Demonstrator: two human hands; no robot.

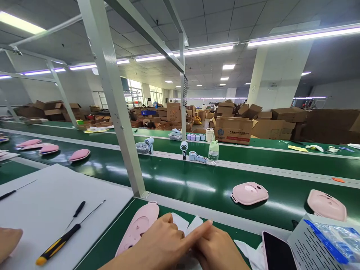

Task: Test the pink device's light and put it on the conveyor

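My left hand (160, 245) and my right hand (221, 251) meet at the bottom edge of the view, over the green bench. The left index finger stretches across the right hand's knuckles. Small white paper pieces (181, 223) stick out just behind the fingers, and both hands seem closed on them. A pink plastic shell (137, 227) lies flat under and to the left of my left hand. What is under the palms is hidden.
Another person's hand (8, 242) rests at the far left on a white mat (50, 202) with a yellow-handled screwdriver (56, 245). A phone (277, 251) and a perforated grey tray (305, 243) lie on the right. Pink shells (249, 193) ride the green belt (197, 183). A metal post (118, 112) stands ahead.
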